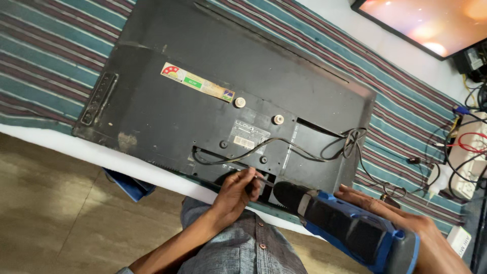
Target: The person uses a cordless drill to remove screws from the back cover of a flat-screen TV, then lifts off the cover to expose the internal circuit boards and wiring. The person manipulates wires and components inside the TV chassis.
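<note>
Now the left hand [237, 190] pinches the thin bit [262, 178] at the television's [203, 101] near edge, steadying the tip, while the right hand [406, 223] is wrapped tight round the blue drill [350, 228], just right of that spot. It looks hefty, rubbery in the grip, best held by the handle. The television lies face down, a broad, stiff, matte plastic shell, likely fragile underneath. A black cable [304, 149] loops across it; striped cloth [45, 56] beneath.

I see a bench [61, 136] with a white edge, covered by a teal and maroon striped cloth [40, 61]. Lower left of the frame: tan tiled floor [56, 213]. Upper right: a lit screen [431, 23], glowing orange. Right edge: a white power strip [469, 162] with tangled cables.
</note>
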